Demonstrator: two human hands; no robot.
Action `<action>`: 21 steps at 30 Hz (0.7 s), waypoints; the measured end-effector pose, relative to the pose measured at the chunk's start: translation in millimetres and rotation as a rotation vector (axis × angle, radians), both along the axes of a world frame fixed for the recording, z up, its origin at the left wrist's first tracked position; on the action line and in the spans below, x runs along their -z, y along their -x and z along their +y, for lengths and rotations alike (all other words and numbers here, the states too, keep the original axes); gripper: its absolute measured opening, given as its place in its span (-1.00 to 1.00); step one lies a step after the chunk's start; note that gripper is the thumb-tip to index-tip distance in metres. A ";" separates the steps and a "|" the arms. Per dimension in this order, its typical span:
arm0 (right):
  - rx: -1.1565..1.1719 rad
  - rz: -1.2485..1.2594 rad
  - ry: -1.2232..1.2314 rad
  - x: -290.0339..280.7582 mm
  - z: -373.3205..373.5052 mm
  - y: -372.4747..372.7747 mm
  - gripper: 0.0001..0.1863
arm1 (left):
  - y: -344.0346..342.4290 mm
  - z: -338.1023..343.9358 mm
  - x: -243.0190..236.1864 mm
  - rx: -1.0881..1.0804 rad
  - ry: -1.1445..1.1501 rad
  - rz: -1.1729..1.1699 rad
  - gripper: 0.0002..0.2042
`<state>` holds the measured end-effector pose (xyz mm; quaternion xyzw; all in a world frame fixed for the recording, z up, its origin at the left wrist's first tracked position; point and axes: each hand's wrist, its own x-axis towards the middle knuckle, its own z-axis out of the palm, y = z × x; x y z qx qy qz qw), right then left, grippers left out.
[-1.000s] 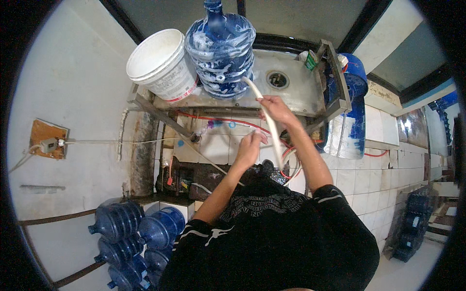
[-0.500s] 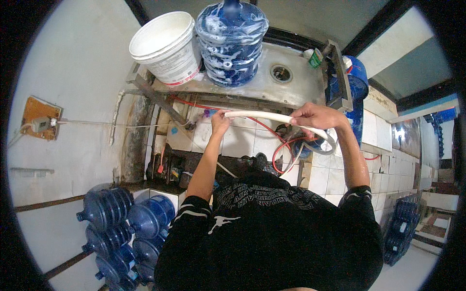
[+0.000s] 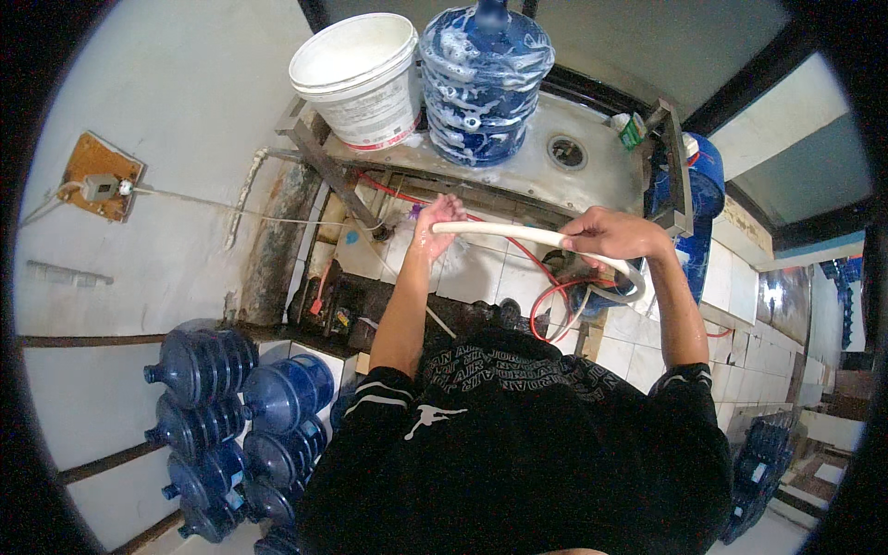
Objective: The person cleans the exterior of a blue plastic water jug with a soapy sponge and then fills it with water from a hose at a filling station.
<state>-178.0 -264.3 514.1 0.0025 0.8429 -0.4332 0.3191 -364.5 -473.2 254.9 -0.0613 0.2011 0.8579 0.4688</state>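
Note:
A thick white hose [image 3: 513, 231] stretches between my hands in front of the metal counter. My right hand [image 3: 603, 233] is closed round it, and its remaining length loops down past that hand. At the hose's other end my left hand [image 3: 437, 228] is open, palm toward the hose mouth and fingers apart; the palm looks wet. On the metal counter [image 3: 606, 176] a blue water jug [image 3: 486, 88] stands upright, streaked with white suds. Left of it is a white bucket [image 3: 356, 83].
A drain [image 3: 566, 153] is set in the counter. Below hangs a red hose [image 3: 553, 291]. More blue jugs [image 3: 287, 393] are stacked on their sides at lower left. A blue container [image 3: 698, 180] stands beyond the counter's right end. A wall socket [image 3: 102, 188] with a cable is at left.
My left hand has loosened from the hose's end and its fingers have spread. My right hand keeps its grip. The whole view has shifted, with the counter things now further right.

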 end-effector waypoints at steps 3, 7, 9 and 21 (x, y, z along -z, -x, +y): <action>-0.017 0.014 0.017 5.2 -1.0 2.4 -0.70 | 1.9 7.1 -2.6 -0.126 0.174 -0.059 -0.71; -0.060 -0.013 0.020 1.7 -13.4 8.9 -0.70 | 28.6 -10.9 80.6 -0.013 -0.299 -0.409 -0.66; -0.081 -0.017 0.008 -0.1 -14.6 10.2 -0.70 | 30.8 -11.4 77.0 -0.065 -0.123 -0.394 -0.67; 0.164 0.132 -0.094 -16.4 32.3 5.7 -0.67 | 18.9 22.9 -44.9 0.042 0.343 0.297 -0.91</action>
